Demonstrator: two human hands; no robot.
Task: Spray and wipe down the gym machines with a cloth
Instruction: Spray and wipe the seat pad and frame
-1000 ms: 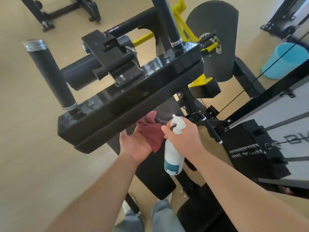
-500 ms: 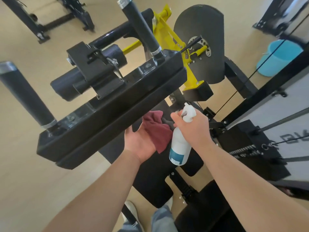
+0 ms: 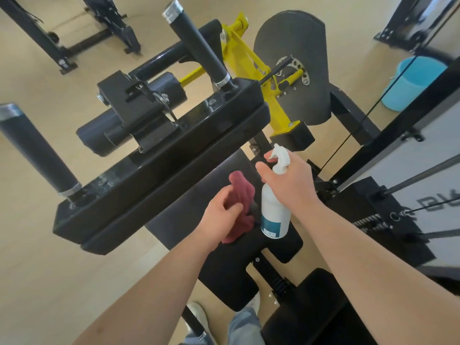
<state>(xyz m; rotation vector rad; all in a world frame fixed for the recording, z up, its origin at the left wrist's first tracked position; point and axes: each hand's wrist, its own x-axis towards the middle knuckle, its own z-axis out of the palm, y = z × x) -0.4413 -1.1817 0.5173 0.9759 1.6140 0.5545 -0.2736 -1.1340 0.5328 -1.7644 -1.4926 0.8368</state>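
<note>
A black gym machine fills the view, with a glossy black cross bar (image 3: 159, 168) carrying two upright grip posts. Below the bar lies a black padded seat (image 3: 189, 207). My left hand (image 3: 219, 215) holds a dark red cloth (image 3: 242, 195) over the pad, fingers curled round it. Just to its right, my right hand (image 3: 291, 180) grips a white spray bottle (image 3: 275, 215) with a teal label, upright, a finger at the trigger (image 3: 280, 155), nozzle facing left toward the bar.
Yellow lever arms (image 3: 249, 61) and a dark round cam plate (image 3: 298, 63) stand behind the bar. A weight stack with cables (image 3: 388, 215) is at the right. A blue bucket (image 3: 410, 83) sits on the wooden floor far right. Other machine frames (image 3: 104, 26) stand at the back left.
My left hand has come out from under the cross bar and now sits lower over the pad with the cloth. My view has shifted, so the bar appears further left.
</note>
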